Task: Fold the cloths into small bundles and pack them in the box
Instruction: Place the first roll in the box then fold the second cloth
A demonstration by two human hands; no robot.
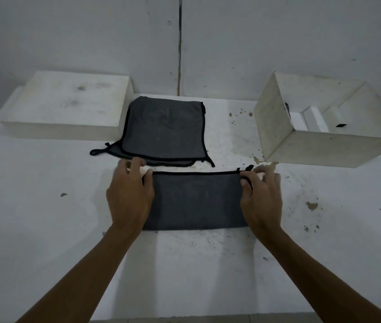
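A dark grey cloth with black trim (pixel 196 201) lies folded in half as a wide strip in the middle of the white table (pixel 45 217). My left hand (pixel 130 197) pinches its far left corner and my right hand (pixel 260 197) pinches its far right corner, both pressing the black-trimmed far edge down. Behind it lies a stack of flat grey cloths (pixel 164 129) with a hanging loop at its left corner. The open white box (pixel 320 141) stands at the right rear, with a dark bundle just visible inside behind its near wall.
A flat white block (pixel 68 106) sits at the left rear, touching the stack of cloths. White pieces lie inside the box. A grey wall rises right behind the table. The tabletop is stained and chipped near the box.
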